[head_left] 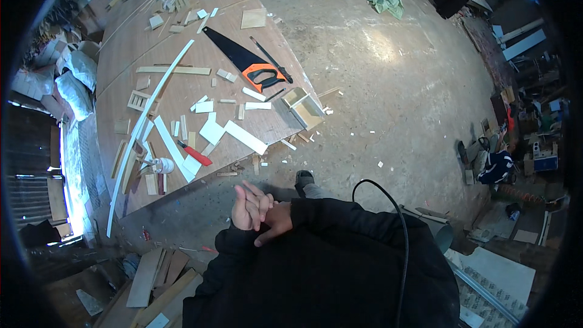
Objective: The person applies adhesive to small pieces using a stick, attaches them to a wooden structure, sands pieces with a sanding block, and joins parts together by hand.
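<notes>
My left hand (pixel 244 211) and my right hand (pixel 278 217) are clasped together in front of my dark jacket, their fingers closed over one another. I see no tool or wood piece in them. Just beyond is the near edge of a wooden table (pixel 127 48). On it, a red-handled knife (pixel 197 154) lies among pale wood pieces, near a small white jar (pixel 161 166). A handsaw (pixel 238 54) with an orange and black handle rests farther off beside a thin dark tool (pixel 270 59). A small open wooden box (pixel 303 109) sits at the right-hand corner.
A long thin wood strip (pixel 149 108) crosses the table's left side, past its near edge. Wood scraps (pixel 179 1) are piled at the far end. Boards (pixel 146 276) lie at lower left. A black cable (pixel 398 218) loops over my right side. Clutter (pixel 498 164) lines the right.
</notes>
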`<state>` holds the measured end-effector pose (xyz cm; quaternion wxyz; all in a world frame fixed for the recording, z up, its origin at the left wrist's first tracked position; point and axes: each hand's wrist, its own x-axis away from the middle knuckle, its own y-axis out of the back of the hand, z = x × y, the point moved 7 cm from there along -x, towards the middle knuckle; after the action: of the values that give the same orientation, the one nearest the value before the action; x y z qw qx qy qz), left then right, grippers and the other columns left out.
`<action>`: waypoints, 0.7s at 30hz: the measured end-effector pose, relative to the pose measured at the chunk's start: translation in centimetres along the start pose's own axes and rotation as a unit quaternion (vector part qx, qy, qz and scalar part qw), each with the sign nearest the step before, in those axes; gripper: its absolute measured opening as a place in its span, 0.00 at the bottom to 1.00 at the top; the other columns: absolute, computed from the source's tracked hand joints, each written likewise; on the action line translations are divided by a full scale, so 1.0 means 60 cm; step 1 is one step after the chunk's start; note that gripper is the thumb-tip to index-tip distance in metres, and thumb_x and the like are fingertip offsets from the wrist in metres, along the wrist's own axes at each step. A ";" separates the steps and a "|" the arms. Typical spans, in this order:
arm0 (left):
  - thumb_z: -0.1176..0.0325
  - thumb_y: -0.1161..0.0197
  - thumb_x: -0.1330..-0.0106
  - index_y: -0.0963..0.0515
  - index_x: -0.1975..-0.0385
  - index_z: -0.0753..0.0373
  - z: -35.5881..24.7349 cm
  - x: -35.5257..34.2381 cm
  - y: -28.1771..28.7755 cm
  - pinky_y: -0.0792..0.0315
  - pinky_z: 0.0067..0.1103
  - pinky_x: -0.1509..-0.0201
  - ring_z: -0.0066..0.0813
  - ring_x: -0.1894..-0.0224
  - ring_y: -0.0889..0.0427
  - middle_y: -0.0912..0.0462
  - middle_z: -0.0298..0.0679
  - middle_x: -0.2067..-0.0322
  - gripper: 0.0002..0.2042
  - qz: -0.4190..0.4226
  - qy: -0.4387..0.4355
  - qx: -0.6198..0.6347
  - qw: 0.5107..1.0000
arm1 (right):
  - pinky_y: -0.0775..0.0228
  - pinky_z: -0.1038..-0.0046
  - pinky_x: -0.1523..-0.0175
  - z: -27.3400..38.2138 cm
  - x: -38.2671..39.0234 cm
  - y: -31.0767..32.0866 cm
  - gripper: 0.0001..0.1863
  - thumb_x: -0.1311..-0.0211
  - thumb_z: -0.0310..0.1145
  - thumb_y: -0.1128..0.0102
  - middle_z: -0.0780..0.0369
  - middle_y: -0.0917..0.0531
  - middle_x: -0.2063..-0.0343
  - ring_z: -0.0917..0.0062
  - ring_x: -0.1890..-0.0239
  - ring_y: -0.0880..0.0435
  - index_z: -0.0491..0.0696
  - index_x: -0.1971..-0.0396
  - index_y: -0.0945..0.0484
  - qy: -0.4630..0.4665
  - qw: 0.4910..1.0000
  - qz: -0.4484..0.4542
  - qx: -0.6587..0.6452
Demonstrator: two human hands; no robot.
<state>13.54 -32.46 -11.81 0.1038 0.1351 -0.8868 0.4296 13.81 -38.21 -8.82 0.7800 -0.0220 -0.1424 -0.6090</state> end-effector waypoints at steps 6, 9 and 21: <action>0.43 0.74 0.24 0.39 1.01 0.51 0.005 -0.015 -0.028 0.31 0.24 0.63 0.25 0.88 0.37 0.44 0.32 1.00 0.39 0.046 0.046 -0.166 0.984 | 0.35 0.66 0.40 -0.040 0.015 -0.010 0.33 0.38 0.56 0.43 0.51 0.21 0.50 0.60 0.45 0.25 0.42 0.45 0.28 -0.014 1.000 0.010 -0.013; 0.41 0.74 0.25 0.31 0.94 0.58 -0.007 -0.035 -0.033 0.30 0.26 0.57 0.30 0.81 0.29 0.32 0.36 0.93 0.38 0.117 -0.010 -0.086 0.989 | 0.33 0.64 0.43 -0.081 -0.006 0.012 0.27 0.42 0.43 0.39 0.50 0.21 0.52 0.57 0.48 0.23 0.41 0.47 0.27 0.058 0.984 -0.170 0.011; 0.37 0.71 0.27 0.26 0.74 0.67 0.026 -0.058 -0.063 0.33 0.30 0.44 0.37 0.55 0.24 0.21 0.46 0.61 0.37 -0.132 -0.081 -0.043 0.987 | 0.28 0.59 0.58 -0.060 0.054 0.113 0.23 0.62 0.32 0.34 0.50 0.19 0.67 0.52 0.60 0.19 0.44 0.60 0.23 0.016 0.914 -0.399 0.064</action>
<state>17.93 -35.41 -11.04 0.0935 0.2807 -0.8845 0.3608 21.72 -40.24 -10.53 0.4736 0.0959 -0.1655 -0.8597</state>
